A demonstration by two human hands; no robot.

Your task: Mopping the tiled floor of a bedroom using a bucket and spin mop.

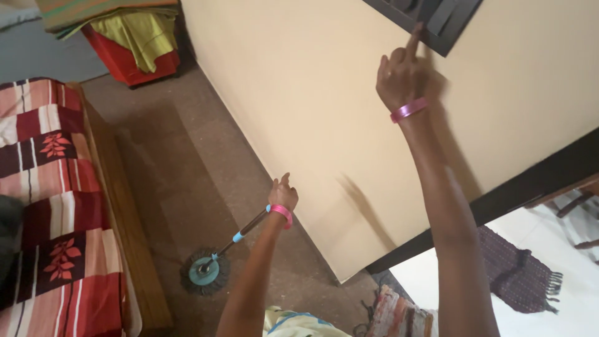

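My left hand, with a pink band at the wrist, grips the upper end of a mop handle. The handle slants down to a round teal and grey mop head resting on the brown floor. My right hand, also wearing a pink band, is raised against the cream wall; its index finger points up and touches the dark switch panel, with the other fingers curled in.
A bed with a red, white and maroon striped cover and wooden edge lies at left. A red bin with yellow cloth stands at the back. A striped mat and a dark fringed rug lie by the doorway.
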